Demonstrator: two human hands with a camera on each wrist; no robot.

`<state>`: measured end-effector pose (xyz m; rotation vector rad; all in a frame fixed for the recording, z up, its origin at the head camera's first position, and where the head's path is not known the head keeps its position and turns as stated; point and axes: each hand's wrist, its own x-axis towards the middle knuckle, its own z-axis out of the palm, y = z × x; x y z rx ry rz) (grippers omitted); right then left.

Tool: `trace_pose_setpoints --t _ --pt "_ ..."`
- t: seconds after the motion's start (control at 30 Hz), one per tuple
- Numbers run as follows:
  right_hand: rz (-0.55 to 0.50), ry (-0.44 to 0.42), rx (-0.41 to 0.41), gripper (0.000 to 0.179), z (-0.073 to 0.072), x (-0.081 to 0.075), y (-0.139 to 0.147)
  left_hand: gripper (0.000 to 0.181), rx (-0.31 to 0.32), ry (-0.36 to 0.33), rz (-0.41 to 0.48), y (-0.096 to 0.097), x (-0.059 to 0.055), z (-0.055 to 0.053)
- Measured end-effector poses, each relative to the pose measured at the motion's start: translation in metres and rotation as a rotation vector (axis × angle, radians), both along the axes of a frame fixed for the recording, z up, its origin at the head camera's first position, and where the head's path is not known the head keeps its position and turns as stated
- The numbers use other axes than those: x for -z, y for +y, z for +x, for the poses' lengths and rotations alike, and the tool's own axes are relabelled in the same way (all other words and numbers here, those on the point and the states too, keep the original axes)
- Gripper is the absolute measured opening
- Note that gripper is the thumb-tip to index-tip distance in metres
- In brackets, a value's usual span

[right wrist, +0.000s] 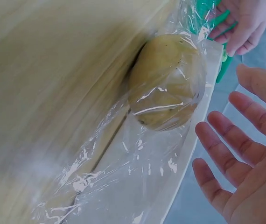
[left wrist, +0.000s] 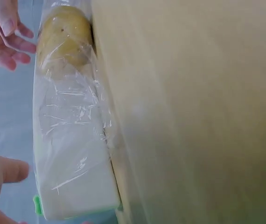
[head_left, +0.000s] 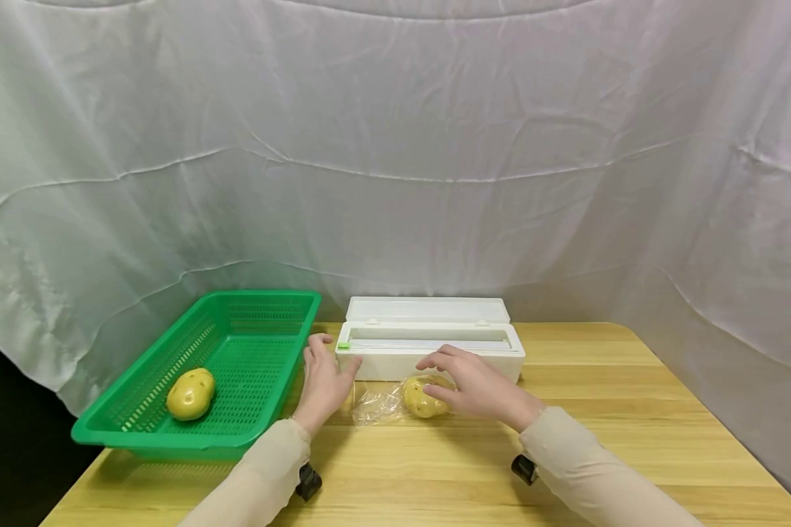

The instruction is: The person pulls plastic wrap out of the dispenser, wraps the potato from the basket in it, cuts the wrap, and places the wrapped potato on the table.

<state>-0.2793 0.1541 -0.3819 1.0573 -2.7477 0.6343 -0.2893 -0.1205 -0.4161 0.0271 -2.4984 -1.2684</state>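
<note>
Pale curtain (head_left: pixel 395 146) backs the wooden worktop (head_left: pixel 633 439). Just on the near side of the white box (head_left: pixel 389 366) lies a potato (head_left: pixel 414 401) under clear film (head_left: pixel 376 407), its long axis seemingly left to right, along the box. The right grip (head_left: pixel 477 382) is nearer, just right of it, fingers apart and holding nothing; the left grip (head_left: pixel 326 382), likewise spread and holding nothing, is farther off, left of the film.

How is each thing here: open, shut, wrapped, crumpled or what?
Box: lid open
Basket: upright, not full
Potato in the basket: lying inside
Potato by the box: covered in clear plastic
Plastic: crumpled beside that potato
Left hand: fingers and thumb apart
Right hand: fingers apart, holding nothing
Cloth: hanging, creased
</note>
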Motion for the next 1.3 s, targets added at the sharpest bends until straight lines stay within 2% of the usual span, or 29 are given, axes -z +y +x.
trace_pose_setpoints --t 0.2,0.3,0.57,0.73,0.77,0.93,0.97,1.0,1.1,1.13,1.3 --pt "0.0 -0.026 -0.007 0.031 0.001 -0.001 -0.004 0.04 0.016 -0.076 -0.089 -0.007 0.004 0.002" --pt "0.012 -0.019 -0.011 0.03 0.0 -0.001 -0.003 0.032 0.025 -0.085 -0.14 -0.009 0.006 0.001" --pt "0.034 -0.004 -0.013 0.028 0.0 0.0 -0.002 0.016 0.025 -0.089 -0.199 -0.008 0.005 -0.002" --pt "0.036 -0.003 -0.016 0.028 0.0 -0.001 0.0 0.021 0.025 -0.11 -0.19 -0.009 0.006 -0.003" --pt "0.037 -0.01 -0.014 0.028 0.0 -0.001 0.0 0.023 0.033 -0.098 -0.195 -0.011 0.013 -0.008" --pt "0.053 -0.026 -0.014 0.027 0.0 -0.001 0.0 0.027 0.052 -0.095 -0.204 -0.014 0.02 -0.011" --pt "0.055 -0.027 -0.015 0.027 0.0 0.0 0.0 0.027 0.053 -0.096 -0.208 -0.013 0.02 -0.011" --pt "0.056 -0.028 -0.017 0.027 -0.001 0.0 0.0 0.027 0.051 -0.112 -0.202 -0.011 0.014 -0.006" --pt "0.056 -0.033 -0.02 0.027 -0.001 -0.001 0.001 0.027 0.055 -0.129 -0.219 -0.011 0.012 -0.005" --pt "0.055 -0.035 -0.019 0.027 -0.001 -0.001 0.001 0.027 0.053 -0.143 -0.215 -0.009 0.008 -0.001" --pt "0.051 -0.051 -0.018 0.027 -0.002 -0.001 0.0 0.028 0.057 -0.172 -0.24 -0.007 0.006 -0.001"
